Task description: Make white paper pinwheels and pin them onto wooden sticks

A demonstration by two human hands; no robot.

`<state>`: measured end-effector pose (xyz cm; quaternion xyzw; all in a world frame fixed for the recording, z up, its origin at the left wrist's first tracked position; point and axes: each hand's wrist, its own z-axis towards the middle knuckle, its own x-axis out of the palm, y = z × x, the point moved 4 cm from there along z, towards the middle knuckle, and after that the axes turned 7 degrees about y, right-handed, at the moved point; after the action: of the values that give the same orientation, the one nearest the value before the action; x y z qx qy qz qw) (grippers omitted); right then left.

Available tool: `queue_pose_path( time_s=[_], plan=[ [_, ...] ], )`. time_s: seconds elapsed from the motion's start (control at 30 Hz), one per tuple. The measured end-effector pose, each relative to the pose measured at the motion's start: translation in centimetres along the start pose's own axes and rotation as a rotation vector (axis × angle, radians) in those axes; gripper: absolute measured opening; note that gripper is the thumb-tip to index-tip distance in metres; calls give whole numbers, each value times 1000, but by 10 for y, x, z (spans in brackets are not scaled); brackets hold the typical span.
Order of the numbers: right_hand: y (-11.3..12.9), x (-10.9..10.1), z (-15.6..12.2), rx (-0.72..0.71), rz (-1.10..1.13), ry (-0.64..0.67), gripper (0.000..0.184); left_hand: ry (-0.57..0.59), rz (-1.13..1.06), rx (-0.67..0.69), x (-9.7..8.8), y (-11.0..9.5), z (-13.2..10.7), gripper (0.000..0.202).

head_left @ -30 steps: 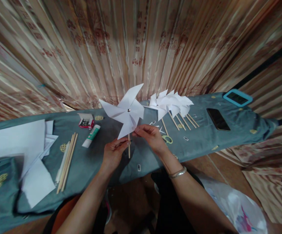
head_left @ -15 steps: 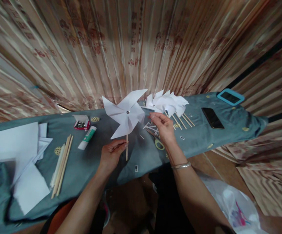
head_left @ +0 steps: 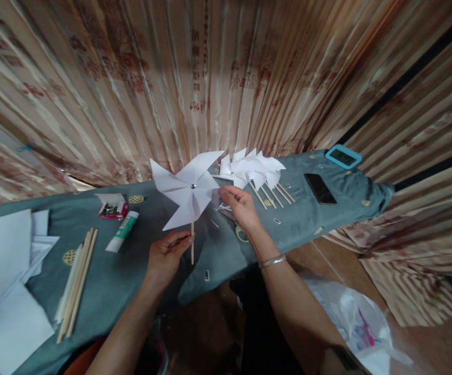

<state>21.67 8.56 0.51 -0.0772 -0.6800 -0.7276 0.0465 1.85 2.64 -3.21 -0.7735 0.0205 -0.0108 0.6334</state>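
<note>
My left hand point(head_left: 167, 258) is closed around the thin wooden stick point(head_left: 192, 250) of a white paper pinwheel point(head_left: 206, 164), holding it upright above the table. A round silvery pin point(head_left: 193, 186) sits at the pinwheel's centre. My right hand point(head_left: 241, 205) has its fingers drawn together at the edge of the right-hand blade and appears to pinch it. Behind that hand lie several finished pinwheels point(head_left: 267, 165) in an overlapping row, their sticks towards me. Scissors with a yellow-green handle point(head_left: 242, 234) are partly hidden under my right wrist, beside thin paper scraps point(head_left: 223, 208).
On the left are white paper sheets point(head_left: 3, 255), wooden sticks point(head_left: 78, 286), a glue stick point(head_left: 122, 232) and an open box of pins point(head_left: 112, 207). A phone point(head_left: 320, 188) and a blue-framed digital timer point(head_left: 343, 156) lie right. A plastic bag point(head_left: 351, 312) stands below the table.
My right hand has moved left to the pinwheel's blade edge, from a small gap before. My left hand keeps its grip on the stick. The whole view has shifted slightly.
</note>
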Motion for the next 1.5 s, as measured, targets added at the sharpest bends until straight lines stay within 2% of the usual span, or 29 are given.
queue_pose_path(
  time_s=[0.17, 0.5, 0.77, 0.9, 1.23, 1.5],
  plan=[
    [0, -2, -5, 21, 47, -33, 32, -17, -24, -25, -2, 3, -2, 38],
    [-6, 4, -14, 97, 98, 5, 37, -3, 2, -28, -5, 7, -9, 38],
    [-1, 8, -28, 84, 97, -11, 31, 17, -59, -60, 3, 5, -12, 37],
    [-1, 12, -34, 67, 84, -16, 29, 20, -87, -31, 5, 5, -13, 36],
    [-3, 35, -28, 67, 155, 72, 35, -34, -65, 1, -7, 4, -3, 35],
    [-7, 40, -25, 124, 216, 89, 36, -40, -109, 2, -6, 3, 3, 31]
  ],
)
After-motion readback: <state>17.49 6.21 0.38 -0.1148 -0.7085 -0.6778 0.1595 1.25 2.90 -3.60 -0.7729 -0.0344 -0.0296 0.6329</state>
